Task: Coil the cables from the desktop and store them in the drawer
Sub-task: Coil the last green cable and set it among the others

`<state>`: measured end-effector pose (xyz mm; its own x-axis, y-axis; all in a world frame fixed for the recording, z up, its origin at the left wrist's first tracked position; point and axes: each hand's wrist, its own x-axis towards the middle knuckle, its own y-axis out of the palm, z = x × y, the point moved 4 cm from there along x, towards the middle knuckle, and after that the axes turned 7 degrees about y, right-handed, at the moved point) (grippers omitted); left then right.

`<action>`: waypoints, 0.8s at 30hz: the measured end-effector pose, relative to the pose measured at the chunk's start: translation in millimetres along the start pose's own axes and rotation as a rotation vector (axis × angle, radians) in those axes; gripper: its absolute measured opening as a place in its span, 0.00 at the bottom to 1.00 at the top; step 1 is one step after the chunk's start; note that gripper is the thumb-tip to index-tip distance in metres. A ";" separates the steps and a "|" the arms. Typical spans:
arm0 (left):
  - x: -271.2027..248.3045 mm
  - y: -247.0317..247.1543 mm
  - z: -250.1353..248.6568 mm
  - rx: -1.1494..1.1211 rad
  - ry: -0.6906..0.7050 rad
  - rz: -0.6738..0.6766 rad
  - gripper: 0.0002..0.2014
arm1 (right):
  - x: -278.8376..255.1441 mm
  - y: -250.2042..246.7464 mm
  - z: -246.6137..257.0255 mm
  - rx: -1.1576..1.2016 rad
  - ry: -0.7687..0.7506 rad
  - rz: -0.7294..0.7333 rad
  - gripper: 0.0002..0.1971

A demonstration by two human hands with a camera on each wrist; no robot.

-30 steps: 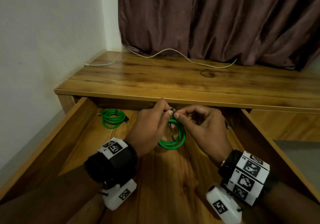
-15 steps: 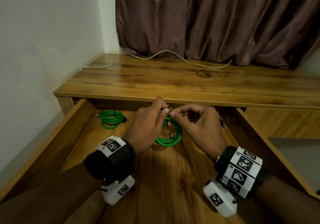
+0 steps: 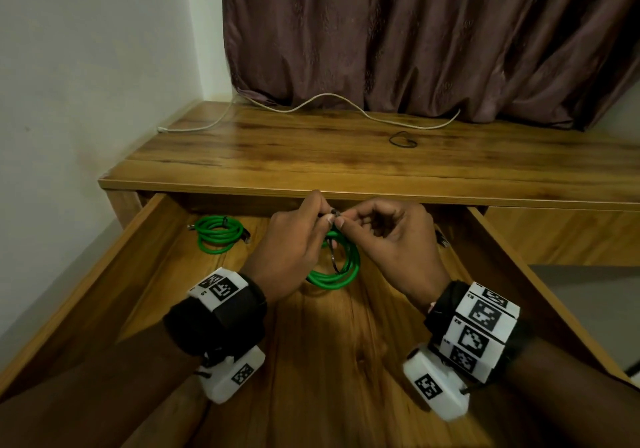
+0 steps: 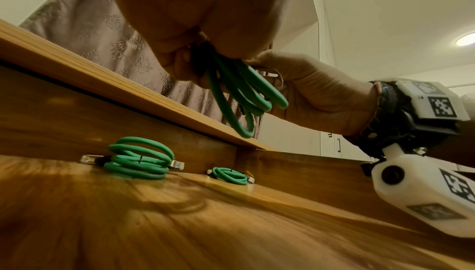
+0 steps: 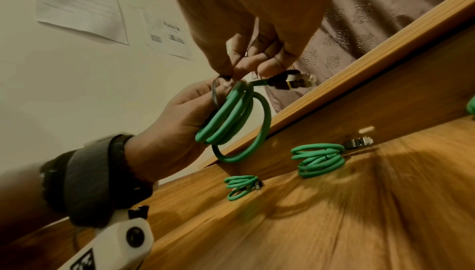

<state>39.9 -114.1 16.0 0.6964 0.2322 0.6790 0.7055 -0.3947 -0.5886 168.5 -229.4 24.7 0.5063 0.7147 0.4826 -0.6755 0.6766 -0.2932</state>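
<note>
Above the open drawer [image 3: 104,309], left hand [image 3: 287,250] clamps the coiled green cable [image 3: 337,276] while right hand [image 3: 391,239] pinches a black tie [image 5: 215,93] at its top; judged next: cinch it, lay coil inside.

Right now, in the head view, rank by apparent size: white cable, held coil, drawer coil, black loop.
1. white cable
2. held coil, drawer coil: alike; held one partly hidden, so unranked
3. black loop

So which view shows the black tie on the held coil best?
Right wrist: the black tie loops beside the green coil at both hands' fingertips. The head view shows a thin strand; in the left wrist view the hands mostly hide it.
</note>
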 end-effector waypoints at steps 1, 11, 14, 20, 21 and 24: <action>-0.2 -0.2 0.4 0.006 0.000 -0.003 0.06 | 0.0 0.2 0.0 -0.001 0.000 0.002 0.03; -0.8 0.9 2.0 0.031 0.001 0.009 0.06 | -0.1 0.5 -1.7 -0.030 0.015 0.022 0.03; -0.9 1.2 2.4 0.021 -0.007 0.018 0.06 | 0.1 0.0 -0.8 -0.022 0.031 0.019 0.04; -1.8 1.3 4.7 -0.007 -0.010 0.001 0.05 | -0.6 -0.4 -1.0 -0.051 0.033 0.032 0.02; -2.0 1.4 4.6 -0.006 -0.011 0.008 0.04 | -0.8 -0.5 -0.6 -0.047 0.038 0.031 0.02; -2.5 2.0 3.2 -0.003 -0.008 0.023 0.04 | -0.9 0.2 0.4 -0.043 0.044 0.033 0.03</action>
<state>40.0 -112.6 11.8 0.7135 0.2302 0.6618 0.6890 -0.4023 -0.6029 167.7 -230.0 24.5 0.5078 0.7435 0.4352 -0.6694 0.6585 -0.3439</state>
